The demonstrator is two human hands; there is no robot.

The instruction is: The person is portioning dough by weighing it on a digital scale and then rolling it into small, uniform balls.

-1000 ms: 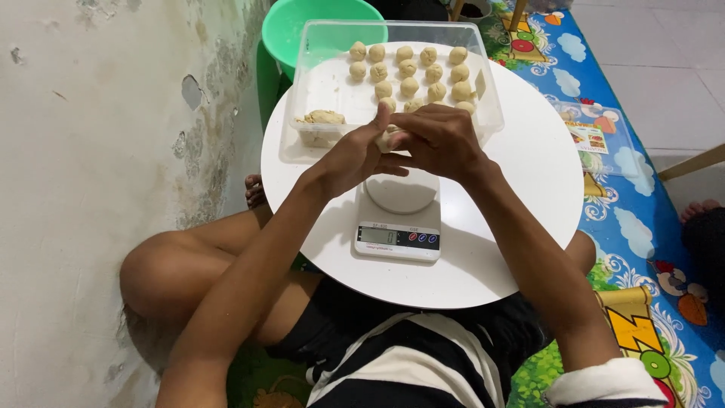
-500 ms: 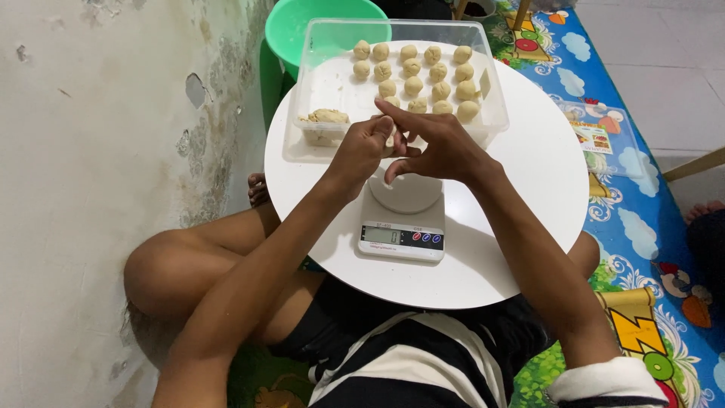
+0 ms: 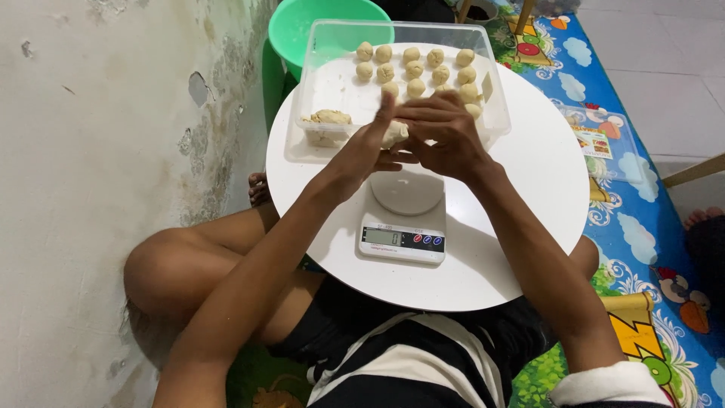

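Note:
My left hand (image 3: 368,147) and my right hand (image 3: 444,134) are pressed together around a small pale dough piece (image 3: 395,134), just above the near wall of a clear plastic tray (image 3: 321,57). Several round dough balls (image 3: 414,69) lie in rows at the tray's far right side. A rough dough lump (image 3: 327,119) lies in the tray's near left corner. A white kitchen scale (image 3: 404,219) with an empty round platform sits on the round white table (image 3: 529,196), right below my hands.
A green plastic basin (image 3: 302,26) stands behind the tray. A peeling wall (image 3: 98,136) runs along the left. A blue patterned mat (image 3: 657,249) covers the floor on the right, and another person's foot (image 3: 702,223) shows at the right edge.
Both hands moved slightly away from me toward the tray while working the dough piece between them. The left palm now stands upright against the dough.

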